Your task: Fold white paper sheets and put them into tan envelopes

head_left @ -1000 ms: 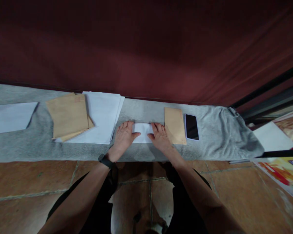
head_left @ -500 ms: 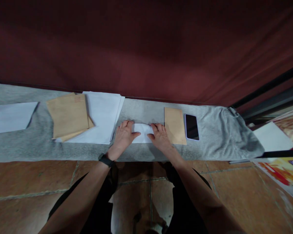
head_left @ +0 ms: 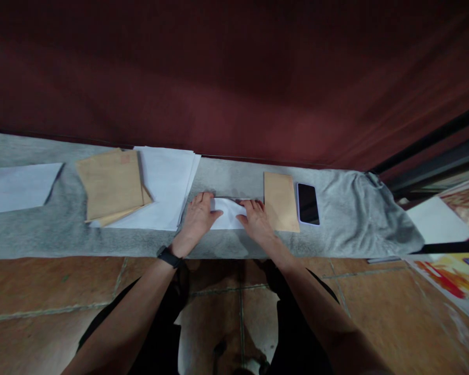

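Observation:
A folded white sheet of paper (head_left: 227, 216) lies on the grey cloth in front of me, its far edge bowed up a little. At its left end is my left hand (head_left: 197, 213), thumb on the paper and fingers curled at the far edge. My right hand (head_left: 255, 217) grips the right end in the same way, with the thumb on top. Just right of that hand lies a brown envelope (head_left: 280, 202). To the left of my left hand is a stack of white sheets (head_left: 166, 182), partly covered by several brown envelopes (head_left: 115, 185).
A phone (head_left: 308, 204) lies right of the single envelope. Another white sheet (head_left: 19, 187) rests at the far left. The grey cloth (head_left: 347, 208) is rumpled at its right end. A dark red curtain (head_left: 234, 104) hangs behind. Printed packaging (head_left: 457, 278) sits at the lower right.
The paper's far edge bows more on the right side, where my right fingers have shifted slightly. My left hand has barely moved.

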`<state>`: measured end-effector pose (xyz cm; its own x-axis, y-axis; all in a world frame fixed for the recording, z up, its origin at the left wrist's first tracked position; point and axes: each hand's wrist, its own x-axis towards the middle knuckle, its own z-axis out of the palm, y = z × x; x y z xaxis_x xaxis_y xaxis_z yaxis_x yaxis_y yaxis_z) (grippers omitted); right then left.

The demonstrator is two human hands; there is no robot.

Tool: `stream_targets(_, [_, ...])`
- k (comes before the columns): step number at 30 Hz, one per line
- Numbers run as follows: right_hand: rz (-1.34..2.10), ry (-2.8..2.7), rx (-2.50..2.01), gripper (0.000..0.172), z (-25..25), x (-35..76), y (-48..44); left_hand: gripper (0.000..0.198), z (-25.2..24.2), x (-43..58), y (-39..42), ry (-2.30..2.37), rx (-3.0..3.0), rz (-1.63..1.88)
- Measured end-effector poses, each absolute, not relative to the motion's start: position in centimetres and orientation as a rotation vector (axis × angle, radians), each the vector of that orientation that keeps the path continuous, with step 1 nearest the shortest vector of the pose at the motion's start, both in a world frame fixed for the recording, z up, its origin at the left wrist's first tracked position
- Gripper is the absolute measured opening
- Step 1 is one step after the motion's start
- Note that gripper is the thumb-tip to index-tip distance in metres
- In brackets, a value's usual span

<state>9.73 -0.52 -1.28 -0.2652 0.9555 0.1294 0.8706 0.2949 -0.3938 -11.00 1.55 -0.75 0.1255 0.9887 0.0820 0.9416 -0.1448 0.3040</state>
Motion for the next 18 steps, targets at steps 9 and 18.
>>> stream_targets(9, [0.349,-2.150,-1.651,0.054,-1.21,9.59,-0.61,0.032,-0.22,-11.25,1.66,1.896,2.131,0.625])
stream_targets(18, [0.434,-1.993,-1.671,0.046,-1.87,9.85,-0.34,0.024,-0.92,-11.69,2.49,1.791,1.681,0.688])
